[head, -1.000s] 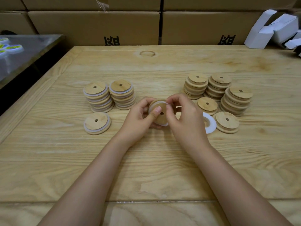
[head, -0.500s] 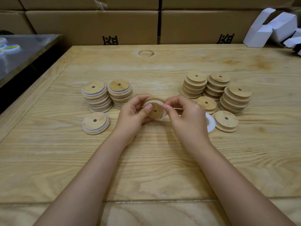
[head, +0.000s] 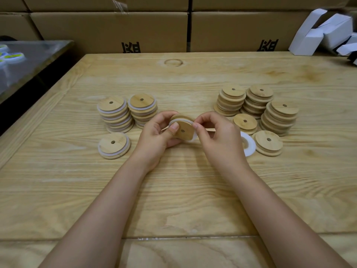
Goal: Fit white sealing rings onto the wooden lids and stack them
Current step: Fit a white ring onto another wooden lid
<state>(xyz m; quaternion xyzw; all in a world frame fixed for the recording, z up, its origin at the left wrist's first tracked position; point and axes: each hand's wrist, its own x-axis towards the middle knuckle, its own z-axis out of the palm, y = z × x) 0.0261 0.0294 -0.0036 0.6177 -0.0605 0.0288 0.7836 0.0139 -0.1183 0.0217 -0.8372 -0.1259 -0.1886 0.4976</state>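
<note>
Head view.

A: You hold one wooden lid [head: 182,129] up off the table [head: 173,190], just above the middle of the frame. It is tilted so its round face and small centre hole point toward you.

B: The white sealing ring [head: 191,140] is around it. It shows as a pale band along the lid's upper left edge and pokes out at the lower right.

A: Your left hand [head: 156,136] grips the lid. The thumb lies on the face near the rim and the fingers are curled behind. Your right hand [head: 220,136] is curled too, with thumb and forefinger pinching the ring at the lid's right edge.

B: Left of your hands are two stacks of ringed lids [head: 115,114], side by side and touching, with white showing between the layers. One single ringed lid [head: 114,145] lies flat just in front of them.

A: To the right, three stacks of bare lids [head: 258,99] stand close together. Nearer you are a low pile [head: 245,123] and another low pile [head: 268,143]. A loose ring [head: 249,144] lies flat beside that second pile, partly behind your right hand.

B: On containers, brown cardboard boxes [head: 108,29] run along the top of the frame behind the table. They are closed, so you cannot tell what is in them.

A: At the upper right are white cartons [head: 320,33], some with flaps open. Their insides are not visible. At the upper left, a dark side surface [head: 38,59] carries a few small round white items [head: 14,57], too blurred to name.
</note>
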